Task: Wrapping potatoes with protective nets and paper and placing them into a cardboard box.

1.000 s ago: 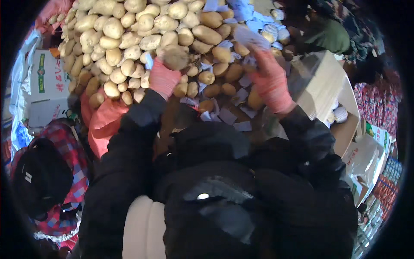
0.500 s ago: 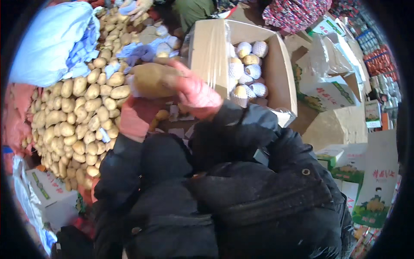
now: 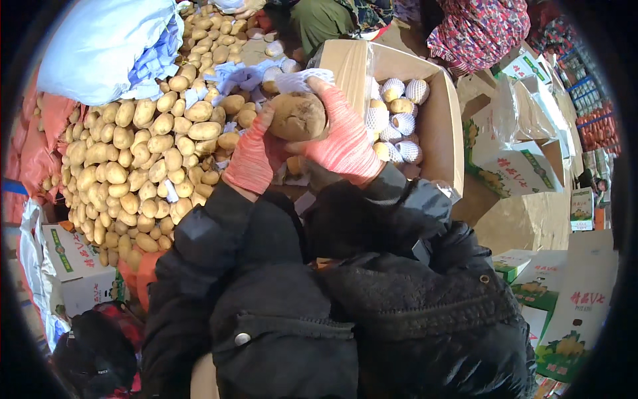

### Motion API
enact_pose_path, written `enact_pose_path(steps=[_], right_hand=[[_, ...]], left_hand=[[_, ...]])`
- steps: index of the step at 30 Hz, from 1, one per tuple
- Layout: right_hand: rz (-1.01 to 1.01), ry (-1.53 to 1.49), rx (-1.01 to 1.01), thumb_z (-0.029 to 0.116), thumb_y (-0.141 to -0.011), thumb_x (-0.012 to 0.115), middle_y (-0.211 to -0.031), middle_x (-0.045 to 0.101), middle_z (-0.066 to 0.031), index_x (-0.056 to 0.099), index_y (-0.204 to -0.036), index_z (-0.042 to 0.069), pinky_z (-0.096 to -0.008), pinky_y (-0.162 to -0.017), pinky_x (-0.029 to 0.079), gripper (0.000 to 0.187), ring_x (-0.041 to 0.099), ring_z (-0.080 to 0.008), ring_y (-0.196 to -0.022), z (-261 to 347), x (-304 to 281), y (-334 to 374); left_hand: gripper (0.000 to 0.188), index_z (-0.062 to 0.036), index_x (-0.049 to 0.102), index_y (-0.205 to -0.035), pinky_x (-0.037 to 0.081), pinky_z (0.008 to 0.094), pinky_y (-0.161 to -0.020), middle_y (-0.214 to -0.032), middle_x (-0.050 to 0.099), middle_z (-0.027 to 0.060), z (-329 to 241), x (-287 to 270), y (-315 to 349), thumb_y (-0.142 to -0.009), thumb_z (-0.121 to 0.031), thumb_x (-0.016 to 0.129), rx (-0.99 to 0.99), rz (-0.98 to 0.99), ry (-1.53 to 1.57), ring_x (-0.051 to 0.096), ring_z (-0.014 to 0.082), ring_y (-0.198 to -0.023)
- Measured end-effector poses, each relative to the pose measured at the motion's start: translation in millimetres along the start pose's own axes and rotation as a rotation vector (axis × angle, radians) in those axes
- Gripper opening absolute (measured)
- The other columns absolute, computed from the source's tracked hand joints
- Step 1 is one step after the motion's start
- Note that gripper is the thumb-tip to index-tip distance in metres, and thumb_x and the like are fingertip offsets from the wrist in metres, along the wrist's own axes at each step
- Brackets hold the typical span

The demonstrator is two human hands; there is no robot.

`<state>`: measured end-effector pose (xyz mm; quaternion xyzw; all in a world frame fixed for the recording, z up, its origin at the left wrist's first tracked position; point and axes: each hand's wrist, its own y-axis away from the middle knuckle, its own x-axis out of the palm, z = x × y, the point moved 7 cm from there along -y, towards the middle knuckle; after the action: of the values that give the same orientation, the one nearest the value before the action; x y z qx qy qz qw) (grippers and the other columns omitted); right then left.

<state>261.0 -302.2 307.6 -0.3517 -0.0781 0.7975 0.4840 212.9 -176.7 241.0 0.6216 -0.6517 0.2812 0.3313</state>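
Note:
Both my hands wear red knit gloves and hold one large brown potato (image 3: 297, 116) between them. My left hand (image 3: 251, 157) cups it from below on the left. My right hand (image 3: 340, 141) wraps it from the right, and a white foam net sleeve (image 3: 300, 80) sits by its fingertips at the potato's top. Just right of my hands stands an open cardboard box (image 3: 443, 106) holding several potatoes wrapped in white foam nets (image 3: 401, 100). To the left lies a big pile of loose potatoes (image 3: 139, 153).
A blue-white sack (image 3: 109, 43) lies over the pile at top left. Printed cartons stand at left (image 3: 73, 266) and right (image 3: 525, 166). Other people sit at the top, one in green (image 3: 325, 20), one in a red patterned garment (image 3: 478, 30). Loose foam sleeves (image 3: 242, 76) lie on the pile.
A second ago my hands were apart over the pile, the left one picking up a potato. The view then swung to the box, and now both hands hold the potato by the net sleeve.

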Motion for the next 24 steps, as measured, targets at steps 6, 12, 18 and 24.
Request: enact_pose_path(steps=[6,12,18,24], right_hand=[[0.087,-0.015,-0.004,0.027,-0.058,0.091,-0.135,0.051,-0.0247,0.041,-0.142,-0.001,-0.0418,-0.108,0.040,0.101,0.049,-0.0375,-0.129,3,22,-6],[0.147,-0.191,0.307,0.004,-0.086,0.059,-0.121,0.062,-0.0103,0.046,-0.141,0.004,-0.0310,-0.098,0.046,0.056,0.060,-0.0179,-0.112,-25,21,0],[0.610,-0.564,0.419,0.013,-0.091,0.068,-0.114,0.067,-0.0093,0.057,-0.132,0.002,-0.0295,-0.092,0.047,0.044,0.061,-0.0176,-0.105,-58,114,22],[1.300,-0.190,0.253,0.011,-0.085,0.071,-0.108,0.070,-0.0119,0.062,-0.123,0.000,-0.0306,-0.090,0.049,0.041,0.062,-0.0170,-0.102,-59,186,59]], left_hand=[[0.050,-0.0067,0.051,-0.137,0.049,0.0395,-0.097,-0.132,0.059,0.0082,-3,-15,5,-0.100,-0.040,0.052,0.127,0.028,-0.029,0.056,0.0227,-0.121],[0.048,-0.0068,0.051,-0.137,0.047,0.0430,-0.101,-0.135,0.057,0.0086,-43,-30,43,-0.099,-0.035,0.054,0.216,-0.032,0.055,0.055,0.0236,-0.123],[0.054,-0.0016,0.048,-0.137,0.039,0.0444,-0.109,-0.135,0.057,0.0128,-73,-134,217,-0.094,-0.032,0.059,0.493,-0.514,0.167,0.054,0.0280,-0.124],[0.057,-0.0087,0.051,-0.134,0.040,0.0460,-0.108,-0.132,0.057,0.0121,10,-185,397,-0.086,-0.035,0.067,0.564,-0.892,0.244,0.053,0.0287,-0.124]])
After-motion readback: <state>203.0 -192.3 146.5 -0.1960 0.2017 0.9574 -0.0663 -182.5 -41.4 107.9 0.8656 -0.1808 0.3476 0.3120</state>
